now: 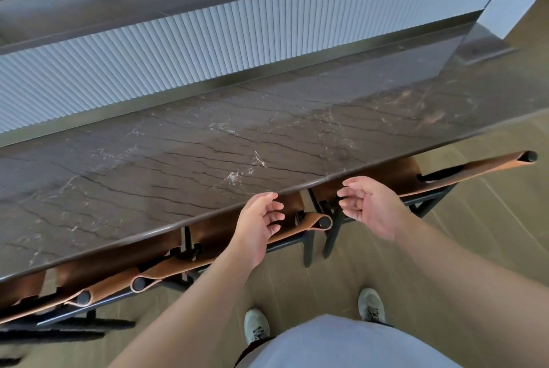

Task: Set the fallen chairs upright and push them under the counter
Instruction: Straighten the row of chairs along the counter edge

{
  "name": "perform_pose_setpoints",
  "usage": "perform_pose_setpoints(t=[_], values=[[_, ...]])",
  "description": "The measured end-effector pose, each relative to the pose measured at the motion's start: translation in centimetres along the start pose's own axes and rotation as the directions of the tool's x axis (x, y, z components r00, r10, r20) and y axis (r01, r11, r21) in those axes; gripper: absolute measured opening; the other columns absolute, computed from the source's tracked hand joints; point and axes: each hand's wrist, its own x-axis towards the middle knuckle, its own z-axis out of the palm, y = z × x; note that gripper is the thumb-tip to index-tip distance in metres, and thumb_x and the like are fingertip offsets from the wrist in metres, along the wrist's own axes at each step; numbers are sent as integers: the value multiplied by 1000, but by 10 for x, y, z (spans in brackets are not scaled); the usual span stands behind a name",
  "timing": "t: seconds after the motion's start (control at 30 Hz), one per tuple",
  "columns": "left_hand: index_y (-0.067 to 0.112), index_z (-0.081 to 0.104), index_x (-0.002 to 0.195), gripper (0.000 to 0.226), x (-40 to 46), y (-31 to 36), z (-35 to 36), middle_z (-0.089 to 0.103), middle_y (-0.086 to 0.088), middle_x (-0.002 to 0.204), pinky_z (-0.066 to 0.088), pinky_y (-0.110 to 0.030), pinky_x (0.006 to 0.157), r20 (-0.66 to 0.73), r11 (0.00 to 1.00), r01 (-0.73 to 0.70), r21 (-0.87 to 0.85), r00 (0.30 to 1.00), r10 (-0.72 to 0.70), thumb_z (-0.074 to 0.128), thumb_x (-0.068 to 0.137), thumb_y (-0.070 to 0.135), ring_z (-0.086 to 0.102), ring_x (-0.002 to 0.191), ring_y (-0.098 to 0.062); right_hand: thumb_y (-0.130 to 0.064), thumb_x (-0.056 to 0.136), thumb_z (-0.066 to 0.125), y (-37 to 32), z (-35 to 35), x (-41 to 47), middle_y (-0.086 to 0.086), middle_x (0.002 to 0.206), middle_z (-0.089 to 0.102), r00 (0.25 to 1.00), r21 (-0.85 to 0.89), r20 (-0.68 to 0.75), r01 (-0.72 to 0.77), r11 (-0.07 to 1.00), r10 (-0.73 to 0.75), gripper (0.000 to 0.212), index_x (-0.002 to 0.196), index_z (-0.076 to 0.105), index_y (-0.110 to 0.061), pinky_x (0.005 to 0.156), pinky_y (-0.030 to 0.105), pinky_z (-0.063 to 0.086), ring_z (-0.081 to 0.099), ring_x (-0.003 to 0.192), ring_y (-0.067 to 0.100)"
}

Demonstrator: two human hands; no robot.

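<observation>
Three chairs with tan leather backs on black frames stand upright, tucked under the dark marble counter [208, 142]. The right chair [463, 173] shows its leather backrest along the counter's edge. The middle chair [315, 220] sits just left of it. The left chair [98, 293] is at the lower left. My left hand [258, 228] hovers above the middle chair's backrest, fingers loosely curled, holding nothing. My right hand [368, 204] hangs over the gap between the middle and right chairs, palm turned inward, holding nothing.
A ribbed white panel [178, 62] rises behind the counter top. Wooden floor [490, 234] lies to the right and under my feet. My two shoes [371, 305] stand a step back from the chairs.
</observation>
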Motion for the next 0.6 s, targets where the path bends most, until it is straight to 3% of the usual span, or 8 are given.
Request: perform_pose_setpoints(t=[0.27,0.43,0.6], values=[[17,67,98,13,2,-33,130,70,-2,79,46,-24,53,-62,998,-48,-27,997,46,64,86,20,63,61,-13,-8,99,44,-67,-128,28,12,90,65,999,-42,-15,-40,998,40,15,97,59,-9,73,36,50,62,80,26],[19,68,97,40,-4,-50,188,70,-2,80,46,-25,54,-79,997,-65,-36,995,62,70,59,34,63,62,-14,-8,97,47,-88,-183,33,10,86,65,998,-41,23,-54,998,55,13,94,60,-11,74,35,49,61,76,24],[18,67,99,37,-6,-61,215,70,-2,79,46,-24,54,-99,996,-79,-37,992,75,65,64,31,63,61,-13,-8,96,48,-95,-210,34,10,86,65,996,-37,23,-84,996,85,13,93,61,-10,72,35,49,61,74,24]])
